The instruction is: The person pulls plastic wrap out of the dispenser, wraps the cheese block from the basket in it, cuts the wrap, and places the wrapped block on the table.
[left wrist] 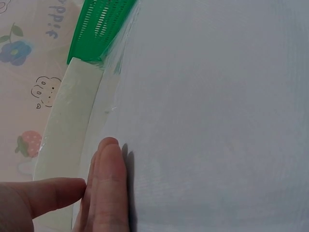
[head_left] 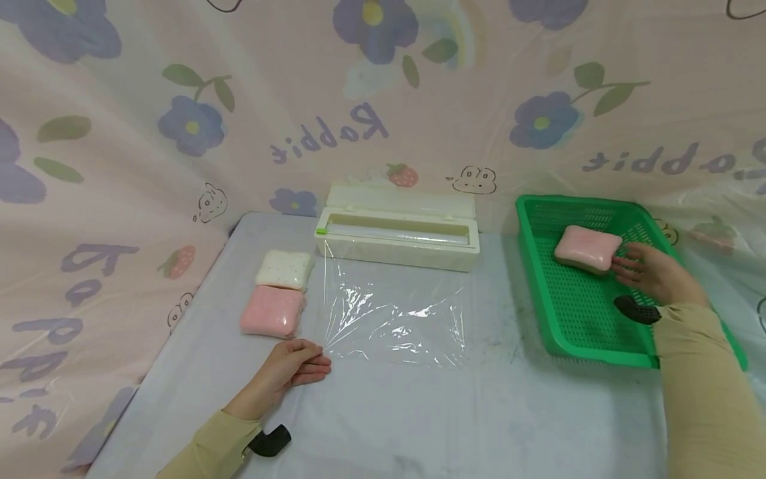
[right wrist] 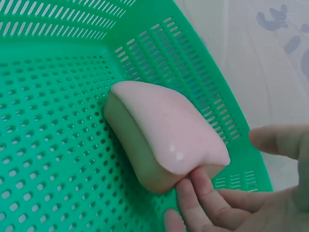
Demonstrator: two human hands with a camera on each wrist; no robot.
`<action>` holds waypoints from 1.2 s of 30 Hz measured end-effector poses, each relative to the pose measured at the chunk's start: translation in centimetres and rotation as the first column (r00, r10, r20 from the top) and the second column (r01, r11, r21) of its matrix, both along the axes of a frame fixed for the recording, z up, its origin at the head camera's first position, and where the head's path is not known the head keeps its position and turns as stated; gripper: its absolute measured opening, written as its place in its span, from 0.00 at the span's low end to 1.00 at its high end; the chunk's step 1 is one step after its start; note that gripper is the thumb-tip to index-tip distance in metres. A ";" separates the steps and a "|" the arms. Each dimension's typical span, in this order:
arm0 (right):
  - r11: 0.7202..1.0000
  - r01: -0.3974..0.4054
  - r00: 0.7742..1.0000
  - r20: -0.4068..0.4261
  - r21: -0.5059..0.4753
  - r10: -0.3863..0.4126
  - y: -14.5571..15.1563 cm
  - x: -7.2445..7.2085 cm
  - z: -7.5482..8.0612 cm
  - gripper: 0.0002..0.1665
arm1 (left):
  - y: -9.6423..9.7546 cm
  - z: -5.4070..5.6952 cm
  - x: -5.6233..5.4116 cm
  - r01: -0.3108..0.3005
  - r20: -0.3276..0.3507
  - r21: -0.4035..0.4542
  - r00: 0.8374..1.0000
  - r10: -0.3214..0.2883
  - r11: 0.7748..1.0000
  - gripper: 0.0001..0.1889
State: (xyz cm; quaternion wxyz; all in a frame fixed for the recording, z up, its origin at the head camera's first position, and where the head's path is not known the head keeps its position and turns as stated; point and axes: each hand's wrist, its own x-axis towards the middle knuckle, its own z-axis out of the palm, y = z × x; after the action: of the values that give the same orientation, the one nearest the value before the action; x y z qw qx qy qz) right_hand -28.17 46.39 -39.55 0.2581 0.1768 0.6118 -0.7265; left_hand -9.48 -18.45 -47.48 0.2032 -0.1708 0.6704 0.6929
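Observation:
Clear plastic wrap (head_left: 395,319) stretches over the table from a cream dispenser box (head_left: 397,253) with a raised lid. My left hand (head_left: 293,366) pinches the wrap's near left corner between thumb and fingers. Inside the green basket (head_left: 541,319) lies a thick pink bread-shaped block (head_left: 588,249) with a tan side. My right hand (head_left: 658,273) is at the block's right end; in the right wrist view its fingertips (right wrist: 200,183) touch the block's lower end, while the thumb stands apart from it.
Left of the wrap, a white speckled block (head_left: 284,269) lies right behind another pink block (head_left: 272,311), both with a glossy surface. A printed curtain (head_left: 419,100) hangs behind the table (head_left: 383,419) and down its left side.

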 end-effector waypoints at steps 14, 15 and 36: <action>0.913 -0.123 0.983 -0.075 0.389 0.165 -1.8 1.1 0.4 0.07 | 0.1 -0.3 0.0 0.011 0.002 0.024 1.000 -0.012 1.000 0.12; 0.898 -0.130 0.980 -0.084 0.419 0.181 -1.9 1.2 0.5 0.06 | 0.1 -0.3 0.0 0.013 0.002 0.027 1.000 -0.013 1.000 0.12; 0.987 0.159 0.961 -0.229 0.014 -0.151 -5.2 3.1 3.2 0.55 | -0.4 0.0 0.2 0.009 -0.008 0.050 1.000 -0.009 0.999 0.15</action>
State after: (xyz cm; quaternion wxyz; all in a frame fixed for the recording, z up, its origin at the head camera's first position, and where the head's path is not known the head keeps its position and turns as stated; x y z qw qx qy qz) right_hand -25.07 41.16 -36.32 0.1257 0.1440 0.6334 -0.7499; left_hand -9.27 -18.82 -47.45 0.2079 -0.1599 0.6543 0.7093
